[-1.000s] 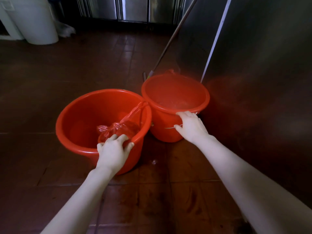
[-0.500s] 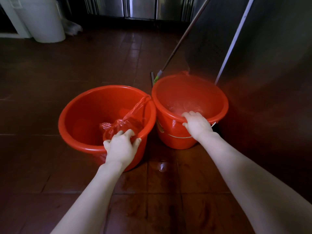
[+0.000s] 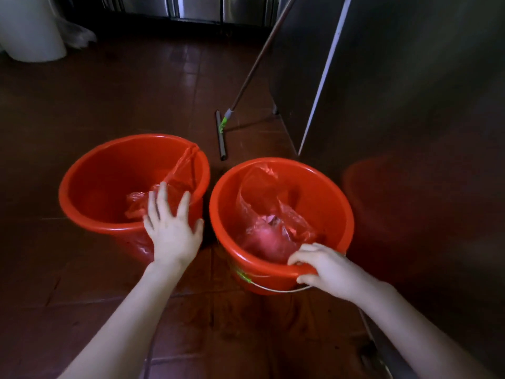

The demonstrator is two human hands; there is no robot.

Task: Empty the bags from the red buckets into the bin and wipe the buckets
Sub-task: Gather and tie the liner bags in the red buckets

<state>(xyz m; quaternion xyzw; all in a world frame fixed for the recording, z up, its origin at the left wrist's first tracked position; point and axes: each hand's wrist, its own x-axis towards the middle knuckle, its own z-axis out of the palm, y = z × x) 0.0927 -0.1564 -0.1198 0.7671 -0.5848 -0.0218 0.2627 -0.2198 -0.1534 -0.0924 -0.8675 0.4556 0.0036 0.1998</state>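
Two red plastic bags remain undischarged. One bag (image 3: 138, 199) lies crumpled at the bottom of the left bucket (image 3: 87, 187), with a twisted strand of it drawn up to the far rim. The other bag (image 3: 273, 228) sits slumped in the right bucket (image 3: 332, 203), its mouth loose and pale contents showing through the film. Both buckets stand upright on the tiled floor (image 3: 114, 99), just beside each other. The left hand (image 3: 173, 231) is over the near rim of the left bucket with fingers straight and spread; its grip is fully open and has hold of nothing. Motion blur prevents saying whether it touches the rim or the bag. The right hand (image 3: 326, 266) has a closed grip on the near rim of the right bucket, fingers hooked inside and thumb beneath the lip, above the lowered wire handle (image 3: 273, 288). Judgement: this hold steadies the bucket while the free hand goes for a bag. Emptying has not started, and no cloth is in view for wiping. A floor squeegee (image 3: 222, 132) leans against the stainless steel cabinet (image 3: 410, 105) beyond the buckets. A white bin (image 3: 30, 28), probably the destination, stands well apart at far left.
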